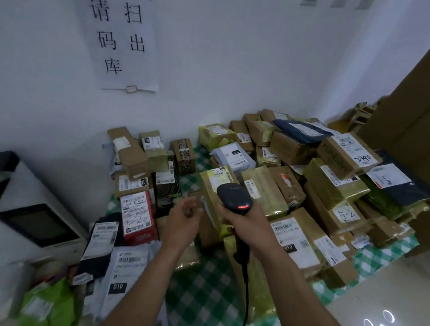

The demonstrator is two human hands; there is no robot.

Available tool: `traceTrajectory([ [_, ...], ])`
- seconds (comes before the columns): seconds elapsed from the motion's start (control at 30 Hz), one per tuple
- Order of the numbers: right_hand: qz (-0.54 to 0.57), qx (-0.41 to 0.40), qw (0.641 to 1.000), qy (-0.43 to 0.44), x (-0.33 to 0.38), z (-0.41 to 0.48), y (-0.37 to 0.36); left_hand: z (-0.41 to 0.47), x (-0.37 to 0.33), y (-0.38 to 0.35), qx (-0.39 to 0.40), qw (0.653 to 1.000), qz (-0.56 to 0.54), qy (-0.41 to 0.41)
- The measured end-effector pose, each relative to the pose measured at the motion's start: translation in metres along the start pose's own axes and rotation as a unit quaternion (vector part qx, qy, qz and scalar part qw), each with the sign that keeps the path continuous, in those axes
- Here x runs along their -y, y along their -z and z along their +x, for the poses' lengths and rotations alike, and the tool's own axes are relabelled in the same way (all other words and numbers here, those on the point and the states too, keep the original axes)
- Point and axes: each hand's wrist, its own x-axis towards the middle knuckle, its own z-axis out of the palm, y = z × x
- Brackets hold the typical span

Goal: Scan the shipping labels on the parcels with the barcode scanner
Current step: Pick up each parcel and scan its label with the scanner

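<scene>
Parcels (344, 154) lay heaped along the cloth's (202, 294) far and right edges. Right hand (245, 221) gripped the scanner (234, 197) (red light on) over the middle; left hand (183, 218) hung loose, holding nothing. Likely between scans. Next needs the beam squared on a label (219, 174).

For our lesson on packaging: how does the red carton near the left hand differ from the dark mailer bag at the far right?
The red carton is a rigid box standing on end; the dark mailer bag is soft and lies flat. The carton stands among the left group of parcels; the bag tops a stack on the right. Each carries a white shipping label.
</scene>
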Motion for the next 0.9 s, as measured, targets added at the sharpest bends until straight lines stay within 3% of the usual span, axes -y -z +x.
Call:
traceTrajectory([
  [0.17,0.029,0.039,0.999,-0.008,0.033,0.057,-0.047,0.077,-0.017,0.030,-0.045,0.997,0.055,-0.021],
  [0.33,0.066,0.036,0.997,-0.038,0.058,0.134,-0.069,0.159,-0.027,0.036,-0.020,0.992,0.120,-0.019],
  [0.5,0.069,0.032,0.989,-0.128,0.040,0.207,-0.074,0.239,-0.019,0.019,-0.003,0.987,0.162,-0.001],
  [0.73,0.034,0.033,0.986,-0.160,0.000,0.260,-0.072,0.345,0.022,-0.026,-0.004,0.965,0.263,0.020],
  [0.9,0.034,0.039,0.982,-0.182,-0.009,0.268,-0.063,0.390,0.048,-0.051,-0.013,0.947,0.307,0.097],
])
